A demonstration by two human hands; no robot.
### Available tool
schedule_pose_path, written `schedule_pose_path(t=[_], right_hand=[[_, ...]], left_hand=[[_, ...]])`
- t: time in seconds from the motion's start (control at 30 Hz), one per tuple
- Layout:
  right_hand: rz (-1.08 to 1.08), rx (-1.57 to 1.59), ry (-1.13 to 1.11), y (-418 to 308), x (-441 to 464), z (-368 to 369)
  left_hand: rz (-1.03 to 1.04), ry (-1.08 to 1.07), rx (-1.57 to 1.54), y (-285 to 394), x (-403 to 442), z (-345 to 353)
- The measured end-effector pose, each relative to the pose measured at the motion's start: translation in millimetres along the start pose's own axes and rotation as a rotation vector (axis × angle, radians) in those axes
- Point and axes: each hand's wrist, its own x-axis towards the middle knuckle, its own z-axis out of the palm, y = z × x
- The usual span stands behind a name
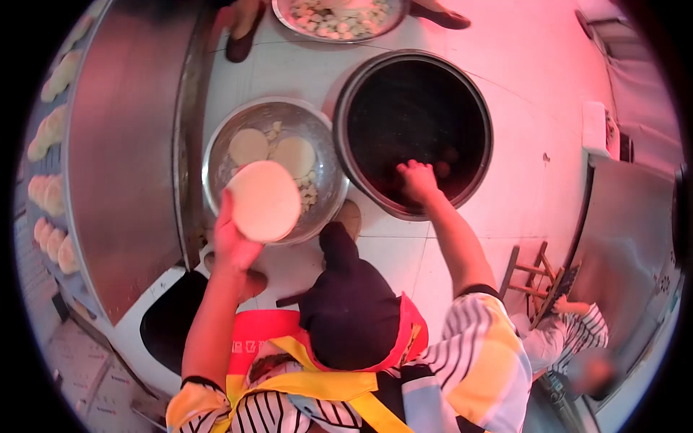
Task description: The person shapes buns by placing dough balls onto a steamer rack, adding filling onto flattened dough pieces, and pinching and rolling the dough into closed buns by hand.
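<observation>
My left hand [237, 244] grips the edge of a pale round flat disc [266, 202], which looks like bread or dough. It is held above a wide metal bowl [216, 137]. Two similar discs [249, 146] and several small pale chunks [308, 196] lie in that bowl. Over the near side of a large black round tub [343, 108], my right hand [417, 179] reaches in with fingers curled. Whatever those fingers hold, if anything, is lost in the dark interior. Beside them, a couple of dim round shapes [447, 160] show faintly.
Another metal bowl [339, 37] of pale chunks stands at the top, with a person's feet [242, 40] near it. A steel counter [126, 144] runs along the left, beyond it rows of bread-like pieces [50, 133]. At right are a wooden stool [530, 278] and another person [577, 332].
</observation>
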Motion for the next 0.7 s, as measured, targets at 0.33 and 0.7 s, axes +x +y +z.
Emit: schedule_pose_path(t=[0.33, 0.7], right_hand=[[-0.416, 0.974, -0.013, -165, -100, -286], [-0.543, 0.445, 0.474, -302, -177, -294]], left_hand=[[-0.161, -0.234, -0.172, -23, -16, 43], [0.061, -0.398, -0.011, 23, -151, 48]])
